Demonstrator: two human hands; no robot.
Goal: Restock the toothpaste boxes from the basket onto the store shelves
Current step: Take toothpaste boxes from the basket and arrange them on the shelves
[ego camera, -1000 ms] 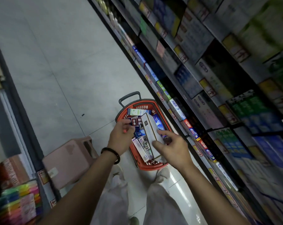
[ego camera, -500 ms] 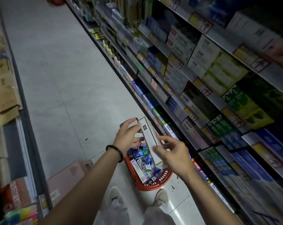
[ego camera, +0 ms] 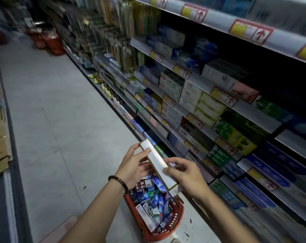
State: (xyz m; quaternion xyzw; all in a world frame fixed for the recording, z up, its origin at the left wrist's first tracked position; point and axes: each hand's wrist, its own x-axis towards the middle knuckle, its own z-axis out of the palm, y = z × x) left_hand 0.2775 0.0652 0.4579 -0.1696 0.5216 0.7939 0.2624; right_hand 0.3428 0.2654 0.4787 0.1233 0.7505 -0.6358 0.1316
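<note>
Toothpaste box (ego camera: 157, 161), long and white: we hold it in both hands, just above the red basket (ego camera: 175, 223). Left hand (ego camera: 132, 165) fingers (ego camera: 131, 151) curl round its far end. Right hand (ego camera: 185, 176) grips its near end. The basket stands on the floor (ego camera: 61, 120), beside the shelves (ego camera: 243, 106).

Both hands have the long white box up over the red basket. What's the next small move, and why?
Probably carry the long white gold-edged toothpaste box rightward toward the store shelves: the left hand and right hand both grip it, clear above the red plastic basket, and it is not yet at any shelf.
</note>
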